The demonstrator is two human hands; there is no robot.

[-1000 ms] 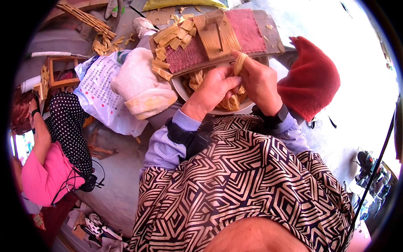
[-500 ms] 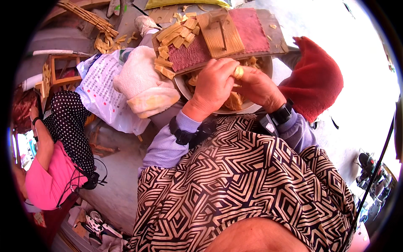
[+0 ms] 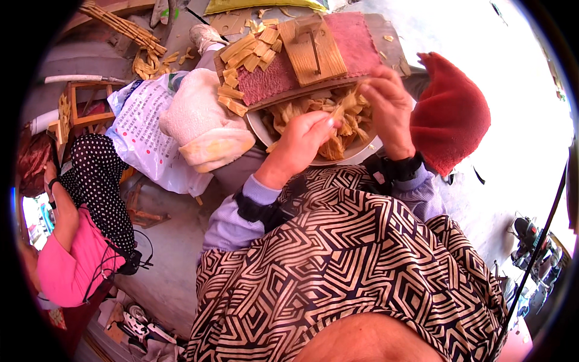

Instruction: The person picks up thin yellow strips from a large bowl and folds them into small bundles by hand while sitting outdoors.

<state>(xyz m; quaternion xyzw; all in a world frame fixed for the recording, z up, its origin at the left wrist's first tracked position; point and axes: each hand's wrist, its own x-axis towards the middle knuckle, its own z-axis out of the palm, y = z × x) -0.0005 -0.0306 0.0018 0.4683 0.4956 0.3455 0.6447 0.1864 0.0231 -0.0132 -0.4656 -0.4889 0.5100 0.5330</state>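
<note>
Above floor (image 3: 172, 271), left hand (image 3: 303, 140) and right hand (image 3: 389, 107) seemingly pinch a blurred tan strip (image 3: 346, 108).

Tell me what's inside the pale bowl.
Inside the bowl, crumpled tan strips show. The wooden board hides its far side, and the left hand covers another part. What lies beneath the strips can't be seen.

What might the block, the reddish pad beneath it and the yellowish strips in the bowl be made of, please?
The block: plain wood, with visible grain. The reddish pad: probably cloth, from its matt, nubbly surface. The yellowish strips: perhaps dried plant leaf, thin and creased, though that's uncertain.
</note>
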